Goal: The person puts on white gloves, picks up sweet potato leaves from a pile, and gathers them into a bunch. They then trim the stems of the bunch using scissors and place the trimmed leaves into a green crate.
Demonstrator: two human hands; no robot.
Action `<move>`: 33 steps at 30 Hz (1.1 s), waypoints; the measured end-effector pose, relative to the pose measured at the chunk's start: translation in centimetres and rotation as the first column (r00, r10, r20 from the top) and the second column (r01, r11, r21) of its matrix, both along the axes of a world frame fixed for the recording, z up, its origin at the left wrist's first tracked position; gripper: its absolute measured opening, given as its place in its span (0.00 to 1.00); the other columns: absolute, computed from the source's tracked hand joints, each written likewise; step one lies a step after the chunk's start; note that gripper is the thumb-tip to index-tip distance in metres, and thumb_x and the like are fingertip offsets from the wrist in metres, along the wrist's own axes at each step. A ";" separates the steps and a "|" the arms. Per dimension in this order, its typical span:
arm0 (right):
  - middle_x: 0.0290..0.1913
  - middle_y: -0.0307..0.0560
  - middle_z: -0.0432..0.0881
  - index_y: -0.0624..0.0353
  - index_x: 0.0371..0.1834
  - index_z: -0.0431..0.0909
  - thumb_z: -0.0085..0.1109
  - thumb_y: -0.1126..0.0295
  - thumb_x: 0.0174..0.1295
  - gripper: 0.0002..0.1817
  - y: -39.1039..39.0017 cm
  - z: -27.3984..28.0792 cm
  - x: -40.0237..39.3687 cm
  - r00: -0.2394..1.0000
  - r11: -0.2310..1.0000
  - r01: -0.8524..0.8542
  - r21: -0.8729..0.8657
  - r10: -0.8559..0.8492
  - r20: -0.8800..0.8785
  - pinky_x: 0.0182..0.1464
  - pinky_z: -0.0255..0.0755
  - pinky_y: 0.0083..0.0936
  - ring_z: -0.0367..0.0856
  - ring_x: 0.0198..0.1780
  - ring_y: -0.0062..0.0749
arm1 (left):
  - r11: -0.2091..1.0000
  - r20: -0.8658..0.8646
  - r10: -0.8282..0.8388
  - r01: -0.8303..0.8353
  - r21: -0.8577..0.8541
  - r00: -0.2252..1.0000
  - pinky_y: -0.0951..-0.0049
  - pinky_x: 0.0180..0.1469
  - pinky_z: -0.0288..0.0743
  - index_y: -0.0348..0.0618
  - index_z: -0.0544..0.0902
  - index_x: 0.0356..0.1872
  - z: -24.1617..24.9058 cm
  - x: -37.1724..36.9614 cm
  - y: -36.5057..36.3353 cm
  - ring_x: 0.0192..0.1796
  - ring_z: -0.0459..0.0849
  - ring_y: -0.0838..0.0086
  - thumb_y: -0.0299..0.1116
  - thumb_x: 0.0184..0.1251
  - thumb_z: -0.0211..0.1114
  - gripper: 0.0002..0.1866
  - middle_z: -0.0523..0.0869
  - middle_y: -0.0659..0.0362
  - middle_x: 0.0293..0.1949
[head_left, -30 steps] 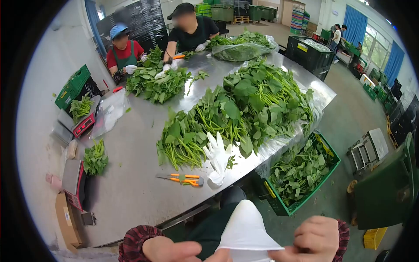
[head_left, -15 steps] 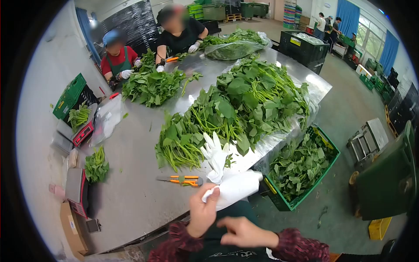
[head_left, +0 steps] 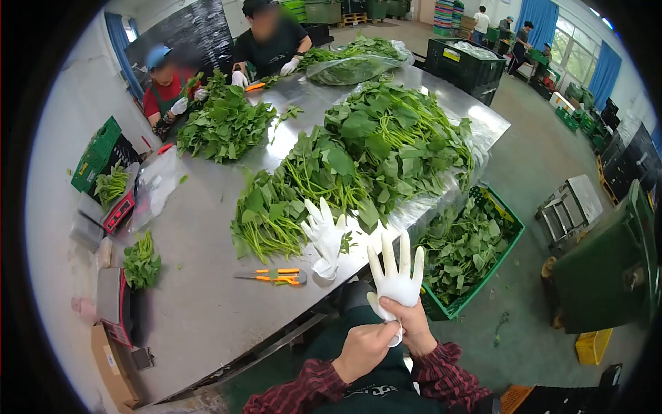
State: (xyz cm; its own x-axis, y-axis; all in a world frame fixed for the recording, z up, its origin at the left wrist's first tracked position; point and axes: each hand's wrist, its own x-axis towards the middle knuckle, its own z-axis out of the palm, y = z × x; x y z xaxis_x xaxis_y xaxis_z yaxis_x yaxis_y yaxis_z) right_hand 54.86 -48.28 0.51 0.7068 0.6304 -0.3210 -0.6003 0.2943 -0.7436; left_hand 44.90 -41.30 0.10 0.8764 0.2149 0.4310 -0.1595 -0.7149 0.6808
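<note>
Two bare hands hold one white glove (head_left: 396,279) upright, its fingers filled out, just past the table's near edge. The right hand (head_left: 412,323) is wrapped round its lower part, thumb across the front; the left hand (head_left: 365,350) pinches the cuff in bunched fingertips. The step in hand appears to be work at that cuff, and a next move would call for a steady hold below and a careful easing of the pinch.

Beyond the hands, a second glove (head_left: 323,240) lies on the table (head_left: 207,310) at the foot of the leaf heap (head_left: 396,138), with a knife (head_left: 272,277) just left of it.

A crate (head_left: 441,310) of leaves sits close on the right, limiting movement there. The slanting edge parts the hands from the knife; the widest room looks to be leftward, toward the scale (head_left: 110,297).
</note>
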 end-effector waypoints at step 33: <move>0.22 0.45 0.75 0.63 0.33 0.72 0.59 0.75 0.58 0.06 -8.7 -4.9 -2.8 0.572 0.863 0.183 -0.470 0.295 0.765 0.24 0.67 0.22 0.75 0.22 0.28 | 0.944 -0.025 -0.072 0.060 -0.323 0.997 0.70 0.42 0.76 0.34 0.81 0.37 -4.0 -0.2 -2.1 0.38 0.82 0.58 0.16 0.48 0.61 0.12 0.82 0.52 0.35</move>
